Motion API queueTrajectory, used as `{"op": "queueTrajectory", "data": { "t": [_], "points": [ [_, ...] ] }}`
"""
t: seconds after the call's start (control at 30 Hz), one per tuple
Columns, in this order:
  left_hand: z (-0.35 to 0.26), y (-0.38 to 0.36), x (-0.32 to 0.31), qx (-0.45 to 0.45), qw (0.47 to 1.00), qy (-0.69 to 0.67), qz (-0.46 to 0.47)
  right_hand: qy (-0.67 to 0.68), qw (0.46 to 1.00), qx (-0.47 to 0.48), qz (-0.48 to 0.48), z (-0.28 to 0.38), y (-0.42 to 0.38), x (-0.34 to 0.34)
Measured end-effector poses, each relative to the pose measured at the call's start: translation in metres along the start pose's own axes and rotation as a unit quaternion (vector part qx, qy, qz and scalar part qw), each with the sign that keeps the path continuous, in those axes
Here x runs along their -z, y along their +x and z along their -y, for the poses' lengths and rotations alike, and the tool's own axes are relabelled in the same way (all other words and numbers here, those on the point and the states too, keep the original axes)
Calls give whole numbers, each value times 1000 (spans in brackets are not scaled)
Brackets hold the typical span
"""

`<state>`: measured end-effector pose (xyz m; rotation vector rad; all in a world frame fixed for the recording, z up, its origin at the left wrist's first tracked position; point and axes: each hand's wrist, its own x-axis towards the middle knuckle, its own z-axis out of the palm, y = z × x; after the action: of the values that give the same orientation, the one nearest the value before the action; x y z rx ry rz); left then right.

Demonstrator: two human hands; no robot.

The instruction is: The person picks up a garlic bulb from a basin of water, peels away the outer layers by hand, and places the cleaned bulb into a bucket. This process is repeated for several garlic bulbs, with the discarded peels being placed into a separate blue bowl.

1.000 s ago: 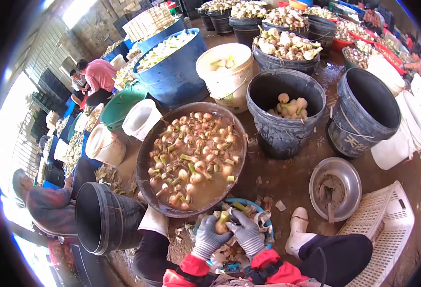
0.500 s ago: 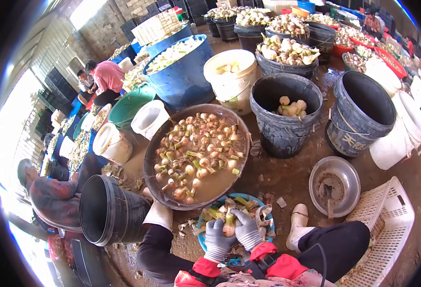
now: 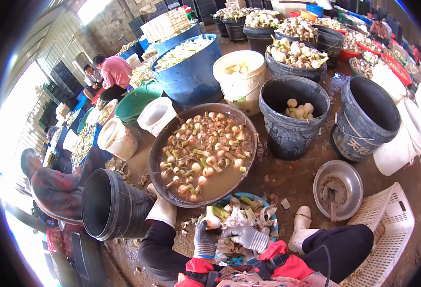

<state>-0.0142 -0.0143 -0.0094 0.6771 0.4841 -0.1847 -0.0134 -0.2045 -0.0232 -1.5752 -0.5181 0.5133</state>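
Note:
My left hand [image 3: 205, 239], in a grey striped glove, grips a pale garlic bulb [image 3: 212, 221] with a short green stem. The bulb is held over the left edge of a blue basin [image 3: 274, 221] full of peelings and cut stems [image 3: 248, 217]. Beside it, my right hand [image 3: 247, 237], gloved alike, is low over the peelings with its fingers curled inward. Whatever its fingers hold is hidden. Just beyond the blue basin sits a wide dark tub [image 3: 155, 165] of muddy water, in which many stemmed garlic bulbs [image 3: 205, 153] float.
A dark bucket [image 3: 291, 136] holds several peeled bulbs, with another dark bucket [image 3: 358, 124] beside it. A metal bowl [image 3: 337, 179] and a white crate [image 3: 394, 225] stand at my right. A black bucket [image 3: 110, 205] leans by my left boot [image 3: 162, 212]. Another person [image 3: 57, 191] sits at left.
My hands have moved apart. The bulb, earlier between both hands and covered in brownish skin, is now pale and in my left hand, farther left. The view has shifted slightly.

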Motion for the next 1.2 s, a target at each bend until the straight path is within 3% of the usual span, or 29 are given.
{"op": "queueTrajectory", "data": {
  "t": [0.03,0.1,0.17,0.2,0.23,0.33,0.4,0.47,0.6,0.67,0.7,0.77,0.8,0.83,0.93,1.03,1.07,1.2],
  "points": [
    [-7,2,-4,11,1000,-8,10,-42,993,-112,14,-3,2,-5],
    [-9,-6,-18,-6,1000,23,2,-151,972,-178,-35,-2,-4,1],
    [-7,-14,-29,-57,987,145,49,-107,958,-153,-220,9,-1,2],
    [-1,-8,-18,-56,980,180,62,66,951,-164,-254,30,0,6],
    [5,-7,-10,-63,964,250,59,129,946,-123,-272,30,3,6],
    [20,-20,-18,-199,857,470,72,131,945,-88,-285,39,2,3],
    [18,-25,-23,-177,860,473,74,159,937,-139,-279,42,0,3],
    [14,-28,-28,-162,847,500,78,133,940,-127,-286,34,1,1],
    [18,-15,-9,-182,840,503,86,114,938,-113,-306,33,2,1],
    [25,-13,-7,-55,968,221,104,140,932,-119,-312,34,1,4],
    [22,-18,-15,-55,968,221,104,165,926,-123,-316,35,1,6],
    [10,-33,-40,41,993,82,80,168,924,-119,-324,31,0,6],
    [16,-30,-32,40,996,52,66,170,921,-116,-330,29,0,6],
    [18,-25,-23,38,996,53,65,171,922,-115,-329,25,0,7],
    [23,-15,-7,65,996,33,-58,121,947,-140,-263,29,-1,7],
    [25,-10,-2,37,997,27,-57,78,969,-98,-213,39,-3,6],
    [29,-11,-2,-108,946,301,47,81,973,-78,-203,29,0,2],
    [16,-22,-42,-60,961,264,-57,59,974,-37,-217,23,7,-11]
  ]
}}
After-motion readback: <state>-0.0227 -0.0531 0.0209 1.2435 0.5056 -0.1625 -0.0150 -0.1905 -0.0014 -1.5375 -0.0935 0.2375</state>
